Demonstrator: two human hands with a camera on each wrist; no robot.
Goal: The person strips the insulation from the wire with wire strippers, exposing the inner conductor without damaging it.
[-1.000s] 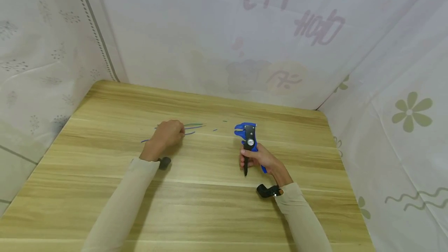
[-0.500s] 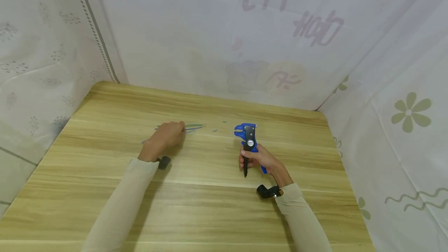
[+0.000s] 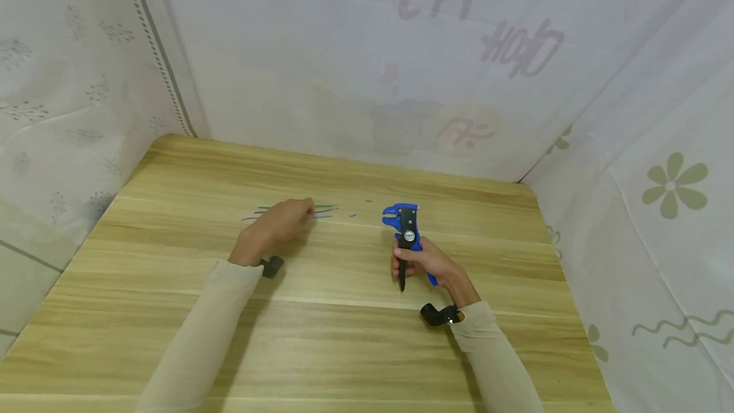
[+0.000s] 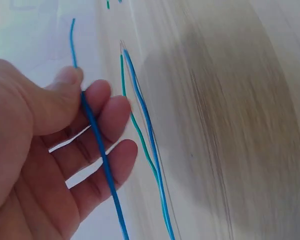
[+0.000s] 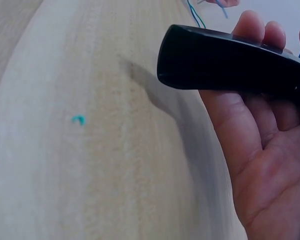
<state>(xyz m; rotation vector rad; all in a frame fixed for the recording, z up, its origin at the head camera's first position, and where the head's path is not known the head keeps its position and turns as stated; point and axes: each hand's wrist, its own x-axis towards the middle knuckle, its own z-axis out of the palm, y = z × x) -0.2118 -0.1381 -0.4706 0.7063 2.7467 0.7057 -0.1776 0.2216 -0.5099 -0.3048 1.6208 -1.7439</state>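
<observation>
My left hand (image 3: 277, 222) pinches a blue wire (image 4: 97, 127) between thumb and index finger, lifted off the table; its tail runs across the other fingers in the left wrist view. Just beyond it, a green wire (image 4: 139, 127) and another blue wire (image 4: 143, 106) lie side by side on the wood, bare strands at their tips. My right hand (image 3: 424, 260) grips a wire stripper (image 3: 409, 217) by its handles, blue jaws pointing up and left, open at the mouth. In the right wrist view a black handle (image 5: 230, 62) crosses my fingers.
Short cut bits lie on the wooden table (image 3: 321, 336): a green piece (image 3: 369, 201) and a blue piece (image 3: 352, 215) between the hands. Nearer the right wrist is a small curled green scrap (image 5: 78, 119). Printed cloth (image 3: 321, 50) hangs behind and at both sides.
My left hand has shifted slightly right and lifted the nearest blue wire, which has moved up and right alongside the others. The right hand and wire stripper have stayed nearly still.
</observation>
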